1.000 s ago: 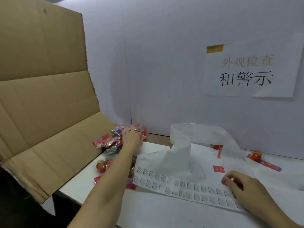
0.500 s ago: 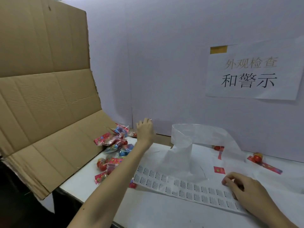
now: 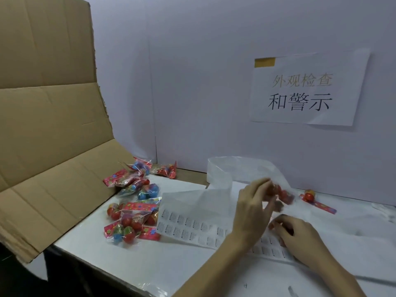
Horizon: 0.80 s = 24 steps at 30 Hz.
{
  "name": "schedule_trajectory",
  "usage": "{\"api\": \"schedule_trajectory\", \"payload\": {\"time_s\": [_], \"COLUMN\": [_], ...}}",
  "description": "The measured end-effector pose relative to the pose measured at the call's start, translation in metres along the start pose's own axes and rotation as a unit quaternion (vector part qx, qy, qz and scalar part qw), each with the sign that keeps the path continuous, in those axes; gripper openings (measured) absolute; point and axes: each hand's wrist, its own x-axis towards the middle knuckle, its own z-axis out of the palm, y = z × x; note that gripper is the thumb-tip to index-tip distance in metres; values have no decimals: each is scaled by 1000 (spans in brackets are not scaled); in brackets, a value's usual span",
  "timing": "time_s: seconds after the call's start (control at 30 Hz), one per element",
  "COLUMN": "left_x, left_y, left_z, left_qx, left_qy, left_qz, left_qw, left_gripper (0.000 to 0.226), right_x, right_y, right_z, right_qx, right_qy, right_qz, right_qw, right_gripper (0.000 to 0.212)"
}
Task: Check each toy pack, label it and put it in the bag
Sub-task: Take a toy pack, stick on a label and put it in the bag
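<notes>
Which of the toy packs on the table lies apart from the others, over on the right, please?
The lone toy pack beside the back wall, right of the plastic bag. The other loose packs lie in a heap at the left, by the cardboard.

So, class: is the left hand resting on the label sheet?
No, the left hand is raised, holding a toy pack above the label sheet.
</notes>
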Motion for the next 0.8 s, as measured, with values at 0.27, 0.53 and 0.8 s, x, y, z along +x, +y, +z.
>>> {"api": "schedule_trajectory", "payload": {"time_s": [0.27,0.53,0.8], "left_x": [-4,2,5], "left_y": [-17,-16,-15], "left_z": [-5,-18,-24], "left_qx": [-149,-364,-513], "left_qy": [27,-23,-69], "left_qz": [-95,-339,-402], "left_qw": [984,867,755], "left_gripper": [34,36,39], "right_x": [8,9,2], "right_y": [3,8,-3], "right_z": [-2,-21,-17], "right_qx": [289,449,403], "right_qy": [113,116,90], "right_qz": [94,92,37], "right_qw": [946,881,910], "right_gripper": [20,58,42]}}
